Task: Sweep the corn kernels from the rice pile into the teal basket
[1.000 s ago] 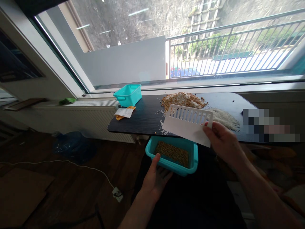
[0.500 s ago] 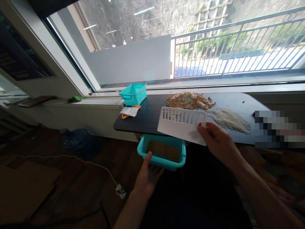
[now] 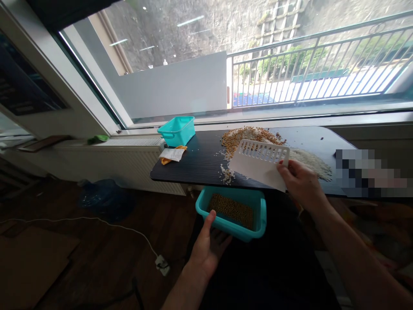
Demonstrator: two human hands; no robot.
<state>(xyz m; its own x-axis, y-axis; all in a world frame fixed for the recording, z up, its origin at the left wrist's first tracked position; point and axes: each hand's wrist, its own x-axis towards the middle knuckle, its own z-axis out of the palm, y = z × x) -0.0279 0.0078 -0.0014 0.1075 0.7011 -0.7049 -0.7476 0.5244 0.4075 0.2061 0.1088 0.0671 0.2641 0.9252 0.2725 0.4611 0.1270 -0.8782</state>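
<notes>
the right hand (image 3: pixel 298 178), fingers clamped on the scraper (image 3: pixel 256 168) right of centre, and the left hand (image 3: pixel 206 247), fingers gripping the bin (image 3: pixel 237 196) at lower centre, should work best with the bin level, close under the edge of the worktop (image 3: pixel 190 168), so loose grains (image 3: pixel 227 175) cannot miss it.

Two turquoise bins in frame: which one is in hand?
The lower bin, gripped at its near rim by the left hand and holding greenish-brown grains; the other bin sits untouched at the tabletop's far-left corner.
</notes>
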